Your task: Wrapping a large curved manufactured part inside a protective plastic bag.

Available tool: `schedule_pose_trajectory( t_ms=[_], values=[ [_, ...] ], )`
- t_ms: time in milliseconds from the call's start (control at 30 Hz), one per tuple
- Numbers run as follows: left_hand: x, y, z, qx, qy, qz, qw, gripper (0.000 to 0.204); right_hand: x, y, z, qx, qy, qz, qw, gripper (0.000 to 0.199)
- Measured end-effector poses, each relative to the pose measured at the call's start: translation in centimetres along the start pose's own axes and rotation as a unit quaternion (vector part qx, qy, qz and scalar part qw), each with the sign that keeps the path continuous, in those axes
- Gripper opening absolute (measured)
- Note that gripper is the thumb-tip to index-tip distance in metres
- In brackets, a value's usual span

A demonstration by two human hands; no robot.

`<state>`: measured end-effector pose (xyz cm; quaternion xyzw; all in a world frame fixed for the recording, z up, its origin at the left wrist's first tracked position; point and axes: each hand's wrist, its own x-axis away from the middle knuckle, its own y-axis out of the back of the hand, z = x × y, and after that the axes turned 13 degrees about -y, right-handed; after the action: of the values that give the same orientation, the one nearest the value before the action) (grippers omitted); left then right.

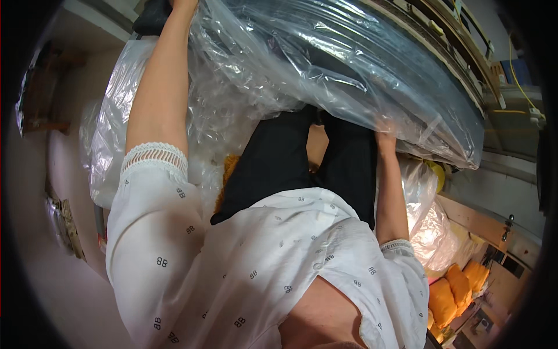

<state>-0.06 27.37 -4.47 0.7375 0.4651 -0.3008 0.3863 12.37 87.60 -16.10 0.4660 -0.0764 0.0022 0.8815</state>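
Observation:
A large clear plastic sheet (349,75) is draped in front of me across the top of the view, creased and shiny, over something dark. My right hand (385,128) reaches up to its lower edge. The plastic covers its fingers, so their grip does not show. Up at the top left, my left forearm (157,87) stretches out past the sheet's left part. The left hand itself is cut off by the upper edge of the view. More crumpled clear plastic (215,110) hangs between that forearm and my legs.
Layered wooden boards or rails (459,29) run along the top right, beyond the sheet. Clear plastic-wrapped goods (427,221) and orange bundles (456,294) sit at the lower right. A yellow cord (514,72) hangs at the right. My dark trousers (273,157) are below the sheet.

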Motion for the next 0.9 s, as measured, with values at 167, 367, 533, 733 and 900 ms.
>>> schedule_pose_trajectory(
  t_ms=[167, 367, 533, 733, 900],
  values=[
    [-0.4, 1.9, 1.8, -0.024, -0.004, -0.005, 1.000, 0.020, 3.1, 13.4, 3.5, -0.257, -0.117, 0.171, 0.944, 0.034],
    [-0.3, 2.0, 0.4, -0.065, 0.022, 0.080, 0.994, 0.031, 4.1, 24.1, 6.5, -0.538, -0.039, 0.016, 0.842, 0.023],
    [-0.9, 1.4, 3.1, -0.041, 0.014, 0.072, 0.996, 0.029, 6.0, 21.7, 5.1, -0.094, 0.135, -0.367, 0.915, 0.012],
    [-2.2, 1.7, 4.6, -0.069, -0.031, 0.078, 0.994, 0.032, 10.0, 12.0, 1.4, -0.107, 0.055, -0.373, 0.920, 0.040],
    [-1.9, 1.1, 3.4, -0.058, -0.015, 0.097, 0.994, 0.036, 6.6, 6.4, -6.0, -0.009, -0.112, -0.398, 0.910, 0.034]
  ],
)
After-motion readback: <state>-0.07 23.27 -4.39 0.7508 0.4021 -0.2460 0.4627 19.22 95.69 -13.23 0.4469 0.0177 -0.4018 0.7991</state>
